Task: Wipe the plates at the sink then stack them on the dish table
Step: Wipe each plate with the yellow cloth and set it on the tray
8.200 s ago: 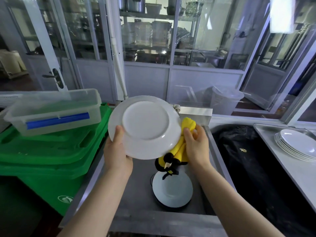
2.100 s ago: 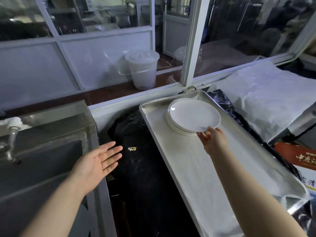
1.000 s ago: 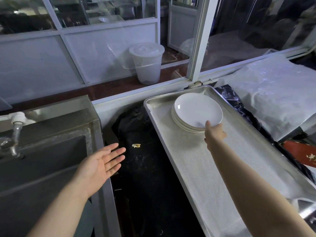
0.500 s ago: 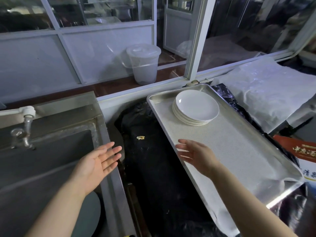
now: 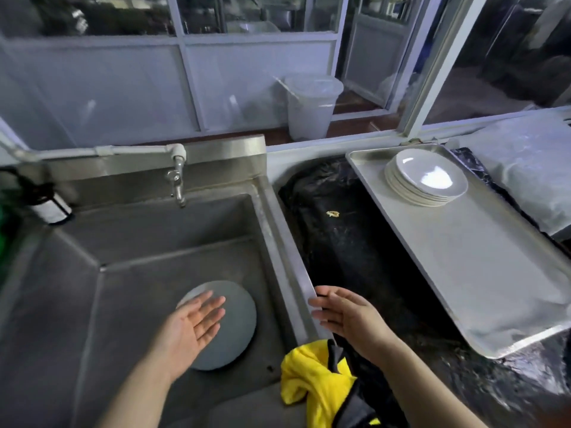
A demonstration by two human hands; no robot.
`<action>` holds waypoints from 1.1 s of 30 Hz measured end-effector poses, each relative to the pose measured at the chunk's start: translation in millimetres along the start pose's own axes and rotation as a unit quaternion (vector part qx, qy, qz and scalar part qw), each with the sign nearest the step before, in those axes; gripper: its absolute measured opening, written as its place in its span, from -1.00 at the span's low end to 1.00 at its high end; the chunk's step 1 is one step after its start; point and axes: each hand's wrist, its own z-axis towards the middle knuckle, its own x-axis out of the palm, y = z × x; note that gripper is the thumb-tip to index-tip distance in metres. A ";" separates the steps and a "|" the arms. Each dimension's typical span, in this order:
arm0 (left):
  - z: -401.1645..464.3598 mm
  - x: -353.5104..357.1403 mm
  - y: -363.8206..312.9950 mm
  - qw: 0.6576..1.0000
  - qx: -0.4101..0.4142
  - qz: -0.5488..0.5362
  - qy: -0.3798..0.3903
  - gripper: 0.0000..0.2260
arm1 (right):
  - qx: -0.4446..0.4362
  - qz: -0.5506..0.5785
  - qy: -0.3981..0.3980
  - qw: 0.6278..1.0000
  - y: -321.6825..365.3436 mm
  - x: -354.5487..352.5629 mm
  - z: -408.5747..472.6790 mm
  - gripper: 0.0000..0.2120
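Note:
A stack of several white plates (image 5: 426, 178) stands at the far end of the metal dish table (image 5: 482, 273) on the right. One grey-white plate (image 5: 234, 329) lies flat on the floor of the steel sink (image 5: 129, 273). My left hand (image 5: 191, 325) hovers open above that plate, palm up, holding nothing. My right hand (image 5: 346, 316) is open over the sink's right rim, fingers spread, empty. A yellow and black cloth (image 5: 318, 384) is draped over the sink's near right corner, just below my right wrist.
A tap (image 5: 177, 180) hangs over the sink's back wall. A dark bottle (image 5: 49, 202) stands at the sink's back left. Black plastic sheeting (image 5: 349, 242) fills the gap between sink and dish table. A white bucket (image 5: 310, 106) stands behind the glass.
My right hand let go of the plate on the stack and came back to the sink rim. My view swung left and down to the sink; my left hand moved over the plate there.

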 end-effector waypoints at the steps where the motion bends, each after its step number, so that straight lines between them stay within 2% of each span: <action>1: -3.3 -14.2 0.8 1.000 -0.003 -0.005 -0.003 -0.80 | 0.004 -0.003 -0.007 1.000 -8.6 13.3 -1.2 -0.79; 11: -27.8 -133.1 5.0 0.995 -0.016 -0.076 -0.065 -0.75 | 0.073 -0.062 -0.041 0.995 -79.0 103.7 10.5 -0.88; 15: -29.0 -160.8 16.6 0.988 -0.031 -0.096 -0.114 -0.73 | 0.114 -0.084 -0.049 0.989 -96.1 119.6 31.9 -0.95; 21: -22.0 -181.3 22.6 0.967 -0.052 -0.159 -0.193 -0.79 | 0.194 -0.095 -0.042 0.976 -130.5 123.5 91.1 -0.90; 24: -18.2 -192.5 23.8 0.951 -0.066 -0.201 -0.226 -0.82 | 0.243 -0.127 -0.083 0.958 -153.5 124.4 125.8 -0.91; 28: -10.8 -206.9 28.6 0.945 -0.068 -0.193 -0.254 -0.81 | 0.297 -0.158 -0.159 0.928 -189.1 124.4 167.3 -0.94; 33: -9.3 -212.3 37.2 0.936 -0.051 -0.225 -0.265 -0.78 | 0.306 -0.207 -0.212 0.905 -222.2 121.8 195.5 -0.66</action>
